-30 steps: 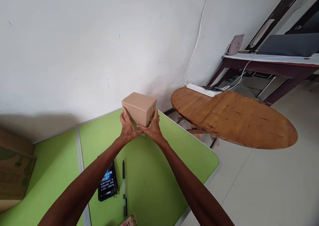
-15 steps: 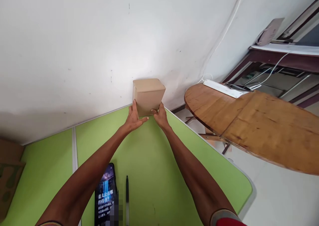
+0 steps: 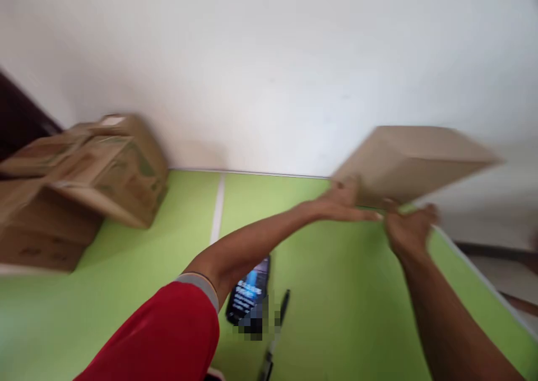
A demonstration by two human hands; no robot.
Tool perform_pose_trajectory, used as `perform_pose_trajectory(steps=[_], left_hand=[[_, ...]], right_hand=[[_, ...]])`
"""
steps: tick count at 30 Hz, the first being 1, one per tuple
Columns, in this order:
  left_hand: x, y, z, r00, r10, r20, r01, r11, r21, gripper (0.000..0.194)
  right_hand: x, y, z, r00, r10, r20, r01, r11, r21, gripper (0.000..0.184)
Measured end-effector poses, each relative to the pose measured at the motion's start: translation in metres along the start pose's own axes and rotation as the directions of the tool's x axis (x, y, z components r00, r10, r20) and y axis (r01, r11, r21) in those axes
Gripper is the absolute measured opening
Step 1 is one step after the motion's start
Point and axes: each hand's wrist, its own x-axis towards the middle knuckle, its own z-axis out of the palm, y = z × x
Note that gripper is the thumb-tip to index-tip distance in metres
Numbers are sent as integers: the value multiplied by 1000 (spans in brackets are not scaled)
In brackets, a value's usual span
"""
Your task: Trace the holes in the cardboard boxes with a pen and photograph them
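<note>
A plain brown cardboard box (image 3: 412, 173) stands on the green table (image 3: 319, 314) against the white wall, to the right of the middle. My left hand (image 3: 342, 199) is at its lower left corner, fingers against or just beside the side and thumb stretched out to the right. Below the front face is my right hand (image 3: 409, 227), thumb and fingers spread, near the bottom edge. Blur hides whether either hand presses on the box. Nearer to me lie a phone (image 3: 247, 291) with a lit screen and a black-and-white pen (image 3: 279, 325).
Several brown cardboard boxes (image 3: 117, 173) are stacked at the left end of the table, against the wall. A pale strip (image 3: 217, 207) crosses the tabletop. The table's right edge (image 3: 483, 274) slants toward the floor side.
My view has swung left, so the box and hands sit farther right and the stacked boxes show more. The right hand's fingers have moved down from the box's right side.
</note>
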Motion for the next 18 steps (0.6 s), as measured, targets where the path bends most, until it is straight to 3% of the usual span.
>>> perform_pose_trajectory(steps=[2, 3, 5, 6, 8, 9, 10, 12, 13, 14, 16, 18], left_hand=[[-36, -13, -12, 997, 57, 58, -60, 997, 46, 100], [-63, -20, -18, 994, 67, 89, -67, 998, -10, 102], [-134, -31, -32, 991, 44, 130, -20, 984, -179, 92], [-175, -35, -39, 995, 17, 101, 8, 970, -244, 83], [-261, -43, -51, 998, -42, -56, 22, 948, -319, 69], [-302, -47, -58, 987, -78, -144, 25, 940, -340, 61], [-340, -52, -64, 946, -137, -293, 35, 944, -328, 53], [-406, -61, -77, 811, -216, -543, 68, 958, -280, 43], [-436, -66, -84, 723, -239, -648, 85, 962, -260, 42], [-463, -70, -92, 608, -247, -754, 102, 967, -235, 42], [-513, -78, -112, 305, -207, -930, 144, 975, -170, 46], [-559, -89, -141, -36, -90, -995, 199, 975, -96, 58]], right_hand=[[-28, -14, 5, 997, 79, -13, -79, 997, 7, 112], [-47, -26, 7, 997, 77, -7, -77, 996, 34, 109], [-92, -59, 12, 996, -30, 89, 19, 992, 124, 93], [-116, -82, 15, 977, -92, 195, 57, 982, 178, 82], [-166, -134, 24, 885, -266, 383, 151, 941, 303, 62], [-190, -161, 32, 816, -356, 456, 183, 907, 380, 52], [-213, -188, 41, 727, -435, 531, 187, 870, 457, 46], [-257, -238, 62, 507, -563, 653, 135, 799, 585, 40], [-279, -260, 73, 408, -622, 669, 104, 759, 642, 39], [-301, -280, 84, 308, -654, 691, 54, 737, 673, 39], [-343, -315, 107, 147, -670, 728, -61, 728, 683, 47], [-383, -342, 129, 65, -667, 743, -122, 733, 669, 59]])
